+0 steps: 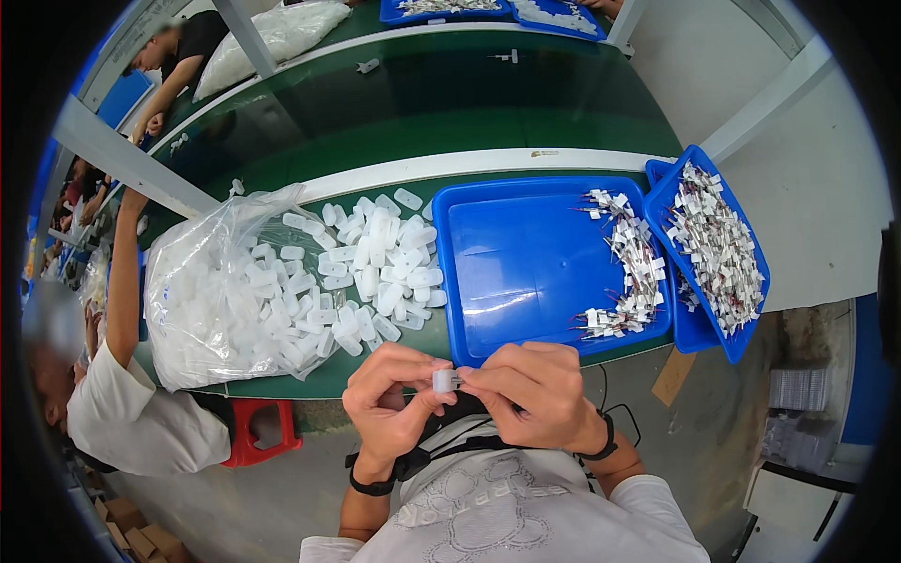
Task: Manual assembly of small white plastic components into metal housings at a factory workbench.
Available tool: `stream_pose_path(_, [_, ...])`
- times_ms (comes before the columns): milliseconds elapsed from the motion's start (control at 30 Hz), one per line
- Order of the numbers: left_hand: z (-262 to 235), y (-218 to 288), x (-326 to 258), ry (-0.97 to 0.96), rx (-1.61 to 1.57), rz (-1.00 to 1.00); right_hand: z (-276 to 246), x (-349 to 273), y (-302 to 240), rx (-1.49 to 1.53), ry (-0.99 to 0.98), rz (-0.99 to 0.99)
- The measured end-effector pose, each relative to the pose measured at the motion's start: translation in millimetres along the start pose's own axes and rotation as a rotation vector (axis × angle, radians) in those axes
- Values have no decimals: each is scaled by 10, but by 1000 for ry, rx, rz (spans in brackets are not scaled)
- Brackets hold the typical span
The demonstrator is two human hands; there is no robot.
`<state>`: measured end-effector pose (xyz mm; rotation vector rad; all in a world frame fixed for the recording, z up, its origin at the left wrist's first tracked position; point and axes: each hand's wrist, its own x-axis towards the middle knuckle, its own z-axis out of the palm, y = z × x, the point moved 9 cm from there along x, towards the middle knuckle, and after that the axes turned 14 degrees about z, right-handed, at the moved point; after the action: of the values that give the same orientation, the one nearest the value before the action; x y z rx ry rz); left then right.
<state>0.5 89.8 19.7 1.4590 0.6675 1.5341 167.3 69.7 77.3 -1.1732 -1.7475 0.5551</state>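
White plastic cap (443,380), small and translucent, sits pinched between the fingertips of both hands, close to the chest and just below the near edge of the green bench (375,127). I see my left hand (389,399) curled around it from the left, thumb and forefinger pressed together on its body. My right hand (535,394) meets it from the right, its fingertips closed on the cap's end; whether a thin part is held there too I cannot tell.

Just above the grip lies a large blue tray (526,263), its floor mostly bare, with a row of small wired parts (629,272) bearing white tags piled along its far right side. Farther right of the grip, a second blue tray (746,310) sits tilted and filled with the same tagged parts.

Up and to the left of the grip, a loose heap of white caps (385,258) spreads over the bench, spilling from a clear plastic bag (216,300). Well to the left, another person's arm (122,272) reaches up to the bench; a red stool (258,432) stands below.
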Motion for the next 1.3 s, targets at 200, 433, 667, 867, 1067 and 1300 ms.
stream_pose_path(200, [18, 35, 4, -24, 61, 24, 18, 47, -40, -49, -137, 1])
stream_pose_path(433, [95, -2, 18, -95, 105, -13, 46, 116, 47, -45, -261, 51])
stream_pose_path(667, [-281, -85, 495, 7, 146, -158, -324, 106, 433, -51, -150, 412])
stream_pose_path(867, [-962, 193, 959, 415, 786, 157, -662, -282, 817, -69, -85, 505])
stream_pose_path(1067, [-782, 38, 476, -94, 1008, -64, -881, -600, 905, -57, -77, 597])
stream_pose_path(1300, [-823, -112, 302, -257, 1233, -130, -1241, -494, 1058, -181, 194, 590])
